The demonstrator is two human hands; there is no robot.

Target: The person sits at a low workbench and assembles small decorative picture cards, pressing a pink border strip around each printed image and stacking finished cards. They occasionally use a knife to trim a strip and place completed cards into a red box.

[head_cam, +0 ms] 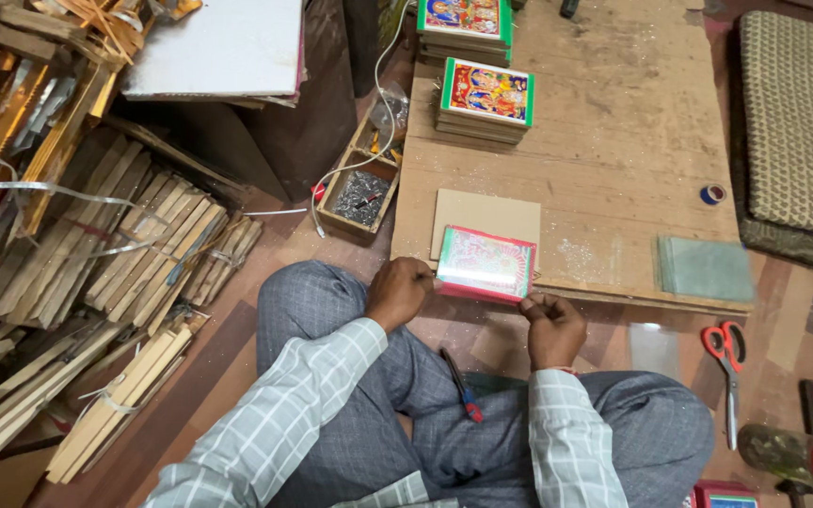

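Note:
I sit cross-legged on the floor in front of a low wooden board [613,141]. Both hands hold a small framed picture [486,263] with a red and green border, tilted up at the board's near edge. My left hand [397,292] grips its left corner. My right hand [550,327] pinches its lower right corner. A plain brown backing board [482,214] lies flat just behind the picture. A red and blue handled tool [461,386] rests on my lap between my legs.
Two stacks of framed pictures [485,99] stand at the board's far side. Glass panes [705,268] and a tape roll [712,195] lie at right; red scissors [726,353] on the floor. A box of nails [361,196] and piles of wooden moulding [143,254] fill the left.

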